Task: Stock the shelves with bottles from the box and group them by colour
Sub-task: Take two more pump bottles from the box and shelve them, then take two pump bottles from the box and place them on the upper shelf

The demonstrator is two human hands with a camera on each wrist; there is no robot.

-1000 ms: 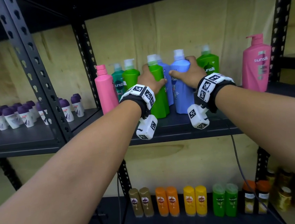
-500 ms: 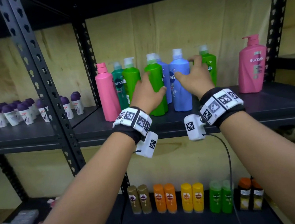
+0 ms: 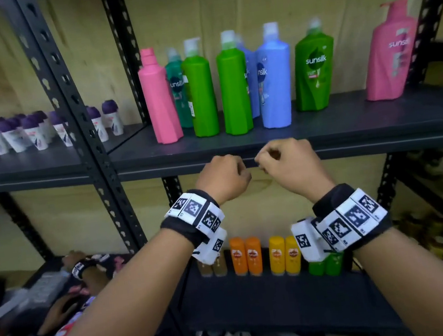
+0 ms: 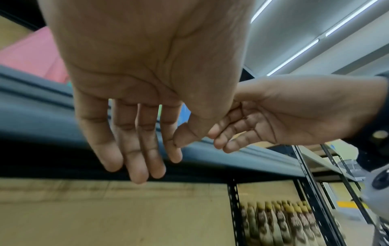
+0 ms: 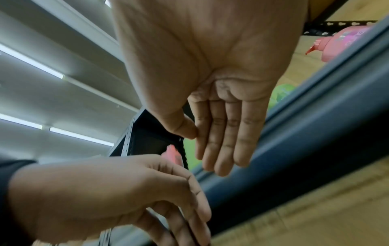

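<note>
On the dark middle shelf (image 3: 321,130) stand a pink bottle (image 3: 159,100), a teal-green bottle (image 3: 177,89), two green bottles (image 3: 201,95) (image 3: 234,91), two blue bottles (image 3: 275,83), another green bottle (image 3: 314,70) and a pink pump bottle (image 3: 390,55) at the right. My left hand (image 3: 223,178) and right hand (image 3: 284,165) hang side by side just below the shelf's front edge, empty. Both wrist views show relaxed fingers (image 4: 134,149) (image 5: 223,141) holding nothing.
Small purple-capped bottles (image 3: 29,132) fill the left bay. The lower shelf (image 3: 258,297) carries brown, orange, yellow and green bottles. A black upright post (image 3: 73,107) divides the bays. Another person's hand (image 3: 82,268) is at the lower left.
Both hands have let go of the green and blue bottles and drawn back and down below the shelf edge. The view has tilted downward.
</note>
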